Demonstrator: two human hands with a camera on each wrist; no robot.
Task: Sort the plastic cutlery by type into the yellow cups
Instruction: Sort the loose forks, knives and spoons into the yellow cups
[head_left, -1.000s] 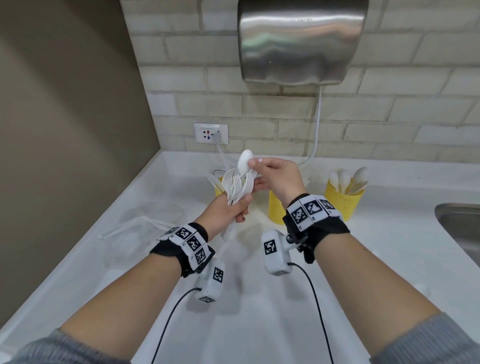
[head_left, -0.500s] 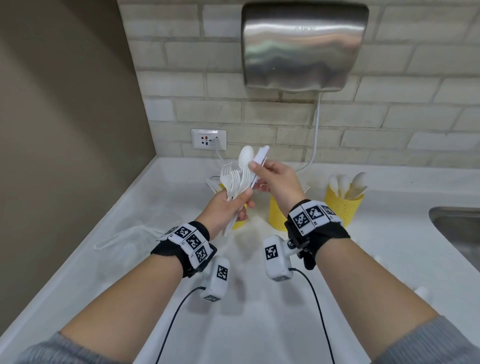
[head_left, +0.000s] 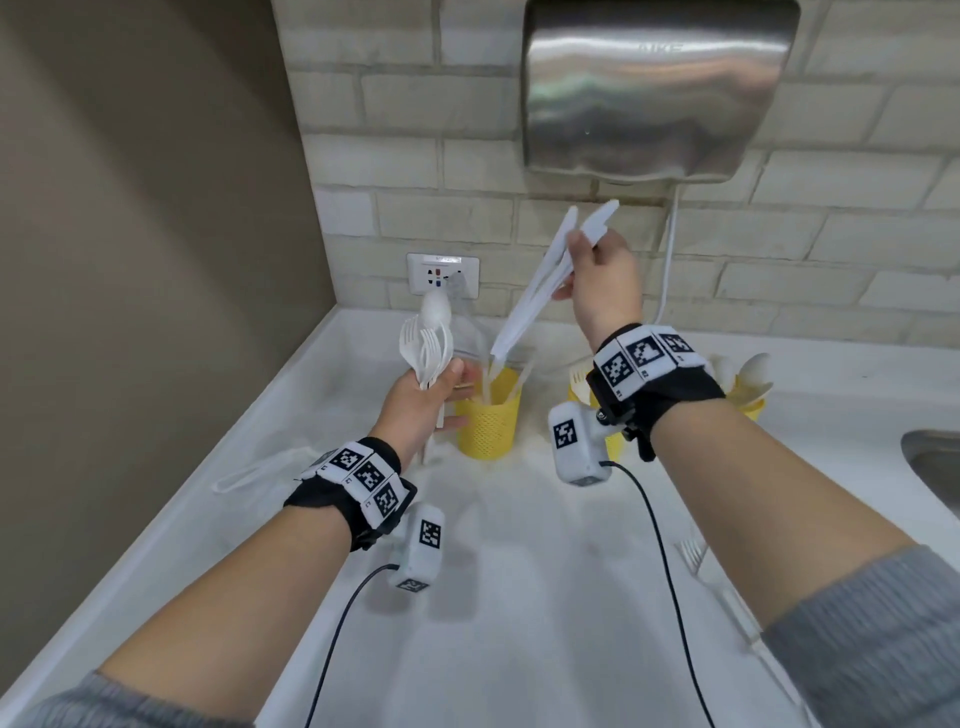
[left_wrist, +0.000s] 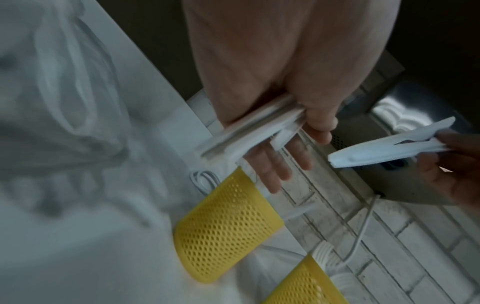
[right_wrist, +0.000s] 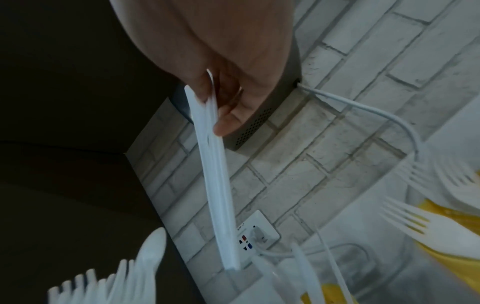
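My right hand (head_left: 597, 270) pinches a few white plastic knives (head_left: 540, 280) by their blades, handles angled down just above the left yellow mesh cup (head_left: 488, 421), which holds other knives. In the right wrist view the knives (right_wrist: 215, 172) hang from my fingers. My left hand (head_left: 426, 400) grips a bunch of white forks and one spoon (head_left: 428, 343) beside that cup; their handles (left_wrist: 249, 131) show in the left wrist view. A middle yellow cup (head_left: 579, 387) with forks sits behind my right wrist. The right yellow cup (head_left: 750, 400) holds spoons.
A steel hand dryer (head_left: 660, 88) hangs on the brick wall above, its cord running down to a wall socket (head_left: 441, 275). A clear plastic bag (head_left: 260, 473) lies at the left. One fork (head_left: 693, 553) lies on the white counter at the right. A sink edge (head_left: 935, 457) sits far right.
My right hand has pulled the knives out of the bundle, lifted them up and to the right, and now holds them over the left cup. The left hand keeps the forks and spoon.
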